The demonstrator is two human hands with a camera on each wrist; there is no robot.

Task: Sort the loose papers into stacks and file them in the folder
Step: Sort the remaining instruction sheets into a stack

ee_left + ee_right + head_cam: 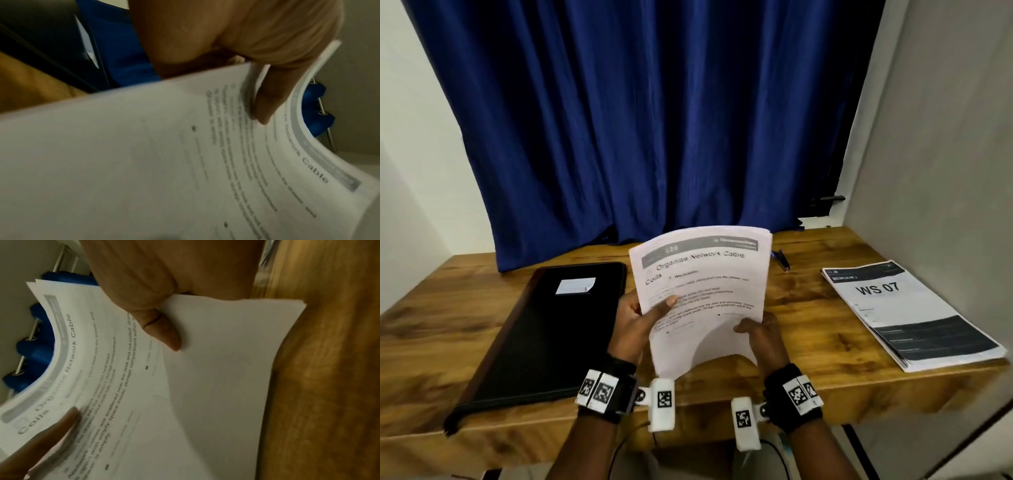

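Observation:
I hold a curved sheaf of white printed papers (pixel 705 294) upright above the middle of the wooden desk (pixel 808 315); its top sheet reads "Organize Network Cable Coils". My left hand (pixel 643 318) grips its left edge, thumb on the front (pixel 265 104) and fingers behind. My right hand (pixel 760 332) pinches the lower right edge, thumb on the front (pixel 164 334). A shut black folder (pixel 544 332) with a small white label lies on the desk to the left. A second stack of papers (pixel 907 315), headed "WS 07", lies at the right.
A pen (pixel 780 260) lies on the desk behind the held papers. A blue curtain (pixel 654 120) hangs behind the desk, with a grey wall (pixel 945 154) at the right. The desk's near edge is just under my wrists.

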